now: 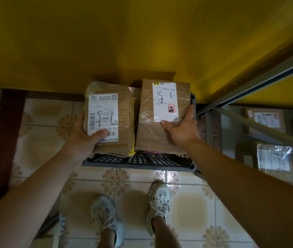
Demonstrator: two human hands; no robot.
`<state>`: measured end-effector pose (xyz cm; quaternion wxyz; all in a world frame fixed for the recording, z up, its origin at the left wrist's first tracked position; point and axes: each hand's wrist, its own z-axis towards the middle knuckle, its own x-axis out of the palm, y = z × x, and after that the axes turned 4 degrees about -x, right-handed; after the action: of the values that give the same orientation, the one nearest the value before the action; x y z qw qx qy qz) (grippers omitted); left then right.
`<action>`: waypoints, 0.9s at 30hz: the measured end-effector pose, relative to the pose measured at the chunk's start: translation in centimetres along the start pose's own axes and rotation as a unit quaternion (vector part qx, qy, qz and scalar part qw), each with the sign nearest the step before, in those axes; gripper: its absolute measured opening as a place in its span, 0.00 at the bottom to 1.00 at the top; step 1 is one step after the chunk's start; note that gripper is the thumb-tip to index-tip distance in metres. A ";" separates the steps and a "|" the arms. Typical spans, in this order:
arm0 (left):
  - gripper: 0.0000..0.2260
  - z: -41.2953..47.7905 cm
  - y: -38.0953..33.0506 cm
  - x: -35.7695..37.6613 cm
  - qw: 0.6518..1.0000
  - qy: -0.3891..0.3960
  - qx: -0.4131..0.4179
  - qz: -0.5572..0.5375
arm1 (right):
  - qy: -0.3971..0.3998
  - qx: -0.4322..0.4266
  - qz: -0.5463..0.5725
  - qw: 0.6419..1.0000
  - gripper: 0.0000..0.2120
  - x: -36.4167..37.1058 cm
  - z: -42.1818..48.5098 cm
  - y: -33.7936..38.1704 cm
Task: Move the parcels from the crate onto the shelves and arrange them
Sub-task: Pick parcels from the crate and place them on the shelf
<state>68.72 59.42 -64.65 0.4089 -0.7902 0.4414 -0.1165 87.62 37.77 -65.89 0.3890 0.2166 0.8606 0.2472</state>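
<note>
I hold two brown cardboard parcels above the dark plastic crate (pixel 138 161) on the tiled floor. My left hand (pixel 84 135) grips the left parcel (pixel 122 119), thumb on its white label. My right hand (pixel 182 129) grips the right parcel (pixel 146 126), which is wrapped in clear tape, with the thumb at the label's lower edge and fingers round its right side. Both labels carry handwritten marks. More parcels lie in the crate under them, mostly hidden.
A grey metal shelf rack (pixel 260 77) runs along the right, with taped parcels (pixel 281 158) and a labelled box (pixel 265 120) on lower shelves. A yellow wall (pixel 124 36) fills the upper view. My two feet in pale shoes (pixel 106 217) stand behind the crate.
</note>
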 end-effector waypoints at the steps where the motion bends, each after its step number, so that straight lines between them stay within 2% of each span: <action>1: 0.26 -0.1 0.0 -0.2 1.000 -0.004 0.001 0.001 | -0.005 -0.001 0.014 1.000 0.55 0.0 0.0 -0.1; 5: 0.27 0.0 0.3 -0.2 1.000 -0.024 0.000 0.008 | -0.006 0.021 0.075 0.997 0.55 -0.2 0.0 -0.7; 10: 0.33 0.4 -0.1 1.2 0.997 0.007 0.016 0.081 | -0.016 -0.008 0.080 0.997 0.42 -0.2 -0.5 -1.0; 15: 0.32 -0.2 -0.7 1.8 0.984 -0.027 0.043 0.170 | -0.033 -0.019 0.094 0.995 0.39 -0.5 -1.1 -1.4; 17: 0.36 -0.6 -0.9 2.0 0.958 -0.070 0.089 0.264 | -0.033 -0.019 0.102 0.994 0.40 -0.7 -1.1 -1.6; 20: 0.37 -1.7 -2.0 3.5 0.890 -0.091 0.146 0.423 | -0.024 -0.004 0.107 0.994 0.41 -1.0 -0.7 -2.3; 23: 0.34 -2.0 -3.0 5.3 0.863 -0.058 0.132 0.484 | 0.014 0.019 0.114 0.993 0.42 -1.4 -0.5 -2.6; 27: 0.32 -2.1 -2.9 6.7 0.811 -0.035 0.168 0.560 | 0.022 0.025 0.133 0.991 0.34 -2.4 -0.3 -3.5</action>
<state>73.24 53.75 -62.31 0.5446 -0.3290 0.7664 0.0881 88.23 33.54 -66.44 0.3285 0.3331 0.8384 0.2798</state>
